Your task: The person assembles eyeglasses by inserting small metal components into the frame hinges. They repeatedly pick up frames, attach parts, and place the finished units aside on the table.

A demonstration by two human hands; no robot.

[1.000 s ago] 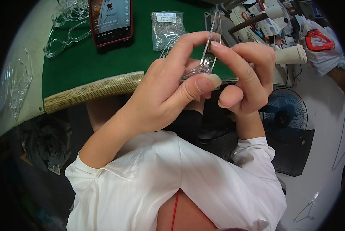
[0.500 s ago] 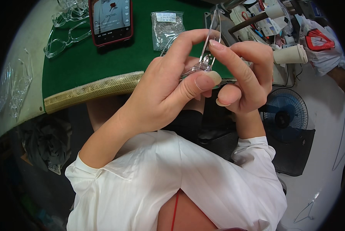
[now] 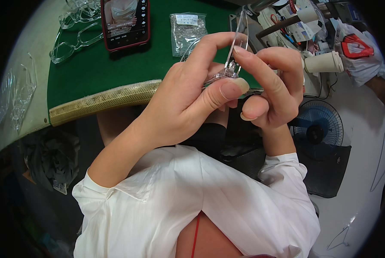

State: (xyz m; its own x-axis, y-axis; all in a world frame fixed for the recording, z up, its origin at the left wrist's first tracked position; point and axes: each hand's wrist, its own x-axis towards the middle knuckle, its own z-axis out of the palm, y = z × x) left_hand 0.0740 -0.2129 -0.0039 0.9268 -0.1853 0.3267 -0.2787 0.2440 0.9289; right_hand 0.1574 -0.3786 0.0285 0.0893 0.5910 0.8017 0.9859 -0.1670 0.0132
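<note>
Above the near edge of the bench, my left hand (image 3: pixel 177 101) is closed around clear plastic eyeglass frames (image 3: pixel 221 76), the thumb lying over the hinge corner. Most of the frame front is hidden behind that hand. One clear temple arm (image 3: pixel 243 32) rises upright from the hinge. My right hand (image 3: pixel 276 81) has its index fingertip against this temple arm. Its thumb hangs apart lower down and its other fingers are bent; I see nothing gripped in it.
A green mat (image 3: pixel 89 84) with a gold edge strip (image 3: pixel 106 101) covers the bench. On it lie a phone (image 3: pixel 126 26), a bag of small parts (image 3: pixel 188 34) and more clear frames (image 3: pixel 78 41). A paper cup (image 3: pixel 323 61) and a fan (image 3: pixel 316 131) are at the right.
The phone screen shows a different picture. My hands and the eyeglass frames have hardly moved; the left thumb has shifted very slightly right.
</note>
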